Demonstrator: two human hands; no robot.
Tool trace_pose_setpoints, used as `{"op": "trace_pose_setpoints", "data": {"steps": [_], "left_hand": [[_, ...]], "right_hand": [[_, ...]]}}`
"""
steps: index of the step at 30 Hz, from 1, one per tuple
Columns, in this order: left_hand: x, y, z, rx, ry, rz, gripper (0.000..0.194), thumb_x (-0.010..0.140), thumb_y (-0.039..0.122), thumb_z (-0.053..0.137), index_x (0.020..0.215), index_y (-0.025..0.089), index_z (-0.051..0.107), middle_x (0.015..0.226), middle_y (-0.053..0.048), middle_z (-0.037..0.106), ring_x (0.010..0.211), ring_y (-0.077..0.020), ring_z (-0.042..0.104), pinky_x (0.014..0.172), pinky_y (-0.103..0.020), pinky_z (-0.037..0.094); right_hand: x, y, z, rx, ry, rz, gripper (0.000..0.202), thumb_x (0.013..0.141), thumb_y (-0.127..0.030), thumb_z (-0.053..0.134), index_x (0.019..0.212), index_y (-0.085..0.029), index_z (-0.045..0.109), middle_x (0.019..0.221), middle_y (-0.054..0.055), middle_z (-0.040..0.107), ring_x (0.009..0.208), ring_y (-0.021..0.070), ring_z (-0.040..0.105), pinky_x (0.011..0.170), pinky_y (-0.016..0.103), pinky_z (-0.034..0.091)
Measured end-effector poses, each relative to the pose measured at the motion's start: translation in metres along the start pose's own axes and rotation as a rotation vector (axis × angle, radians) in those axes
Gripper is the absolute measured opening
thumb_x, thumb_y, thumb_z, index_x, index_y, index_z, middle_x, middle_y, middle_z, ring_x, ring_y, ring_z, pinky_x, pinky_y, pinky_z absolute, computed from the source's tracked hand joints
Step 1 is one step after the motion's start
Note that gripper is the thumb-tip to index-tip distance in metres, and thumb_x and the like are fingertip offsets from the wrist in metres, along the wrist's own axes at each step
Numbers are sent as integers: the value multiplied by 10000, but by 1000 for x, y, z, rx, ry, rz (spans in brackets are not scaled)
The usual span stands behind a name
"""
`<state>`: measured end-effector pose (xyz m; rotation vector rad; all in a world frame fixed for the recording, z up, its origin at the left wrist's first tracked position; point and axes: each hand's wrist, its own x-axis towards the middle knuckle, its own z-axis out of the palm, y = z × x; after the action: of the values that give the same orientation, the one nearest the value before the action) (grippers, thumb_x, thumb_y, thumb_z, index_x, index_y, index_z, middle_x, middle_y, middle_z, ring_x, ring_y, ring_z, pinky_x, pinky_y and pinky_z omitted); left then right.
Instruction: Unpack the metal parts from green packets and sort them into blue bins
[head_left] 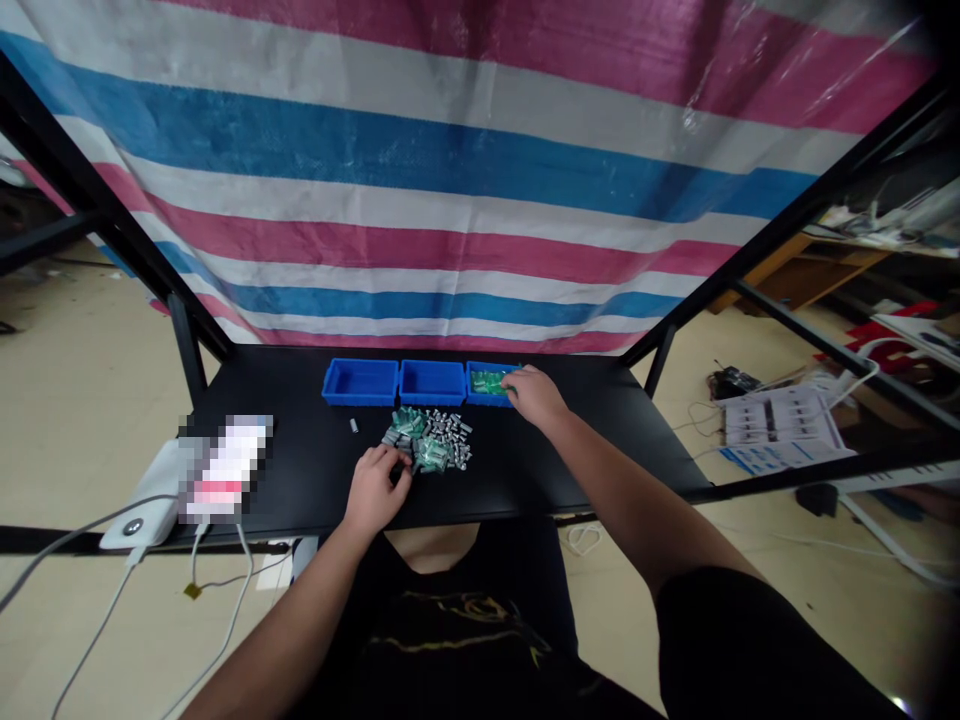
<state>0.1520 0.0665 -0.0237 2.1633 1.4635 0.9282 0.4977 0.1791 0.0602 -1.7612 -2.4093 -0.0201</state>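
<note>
A pile of small metal cylindrical fittings (452,428) and small green-tinted clear plastic bags (433,455) lies on the black table. At its near left edge is my left hand (377,487), fingers curled and thumb and fingertips close together by the grey pieces; what they pinch, if anything, is too small to make out. My right hand (534,393) reaches over the right end of the right blue bin (491,399), which has green bags (486,381) in it. Its fingers are drawn together at the bags, fingertips partly hidden.
A left blue bin (360,400) and a middle blue bin (433,398) stand in the same row. One loose fitting (354,426) lies left of the pile. A blurred-out phone-like object (229,470) and a white device (154,500) with cables occupy the table's left end. A striped sheet (450,250) hangs behind.
</note>
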Motion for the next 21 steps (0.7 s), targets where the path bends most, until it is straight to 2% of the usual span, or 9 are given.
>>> {"op": "trace_pose_setpoints", "data": {"steps": [5,9,13,17,19,21], "left_hand": [[0,0,0,4,-2,-2,94,900,206,583,917,236,670,958,-48,684,917,-235,601,872,-385,460],[0,0,0,9,3,7,98,906,212,571,919,233,665,951,-54,678,905,-236,595,854,-385,463],[0,1,-1,14,-5,-2,100,906,213,568,926,236,663,947,-51,673,913,-239,592,862,-388,461],[0,0,0,12,-11,-6,103,906,217,569,930,237,667,954,-51,675,925,-239,598,875,-390,462],[0,0,0,12,-7,-7,105,907,223,568,926,237,669,955,-53,677,924,-239,603,876,-392,464],[0,0,0,10,0,-7,107,908,227,564,926,238,670,953,-53,676,922,-239,608,875,-393,469]], "right_hand": [[11,-9,-5,-62,-181,92,242,881,-110,596,985,-240,772,1064,59,746,948,205,651,823,271,454],[17,-12,-10,-72,-258,84,234,898,-170,610,1037,-238,785,1125,72,752,1009,218,678,872,269,469],[13,-15,-10,-108,-257,51,234,945,-261,580,1031,-234,796,1096,76,768,1062,243,656,933,296,470],[8,-20,-5,-165,-276,51,329,1007,-337,492,1020,-209,794,1085,110,766,1094,276,614,957,352,463],[7,-26,-7,-171,-276,78,312,990,-376,530,1019,-208,791,1077,127,762,1118,309,593,942,385,463],[6,-39,-10,-162,-189,115,257,948,-371,604,1033,-203,779,1080,141,749,1134,337,571,935,414,455]]}}
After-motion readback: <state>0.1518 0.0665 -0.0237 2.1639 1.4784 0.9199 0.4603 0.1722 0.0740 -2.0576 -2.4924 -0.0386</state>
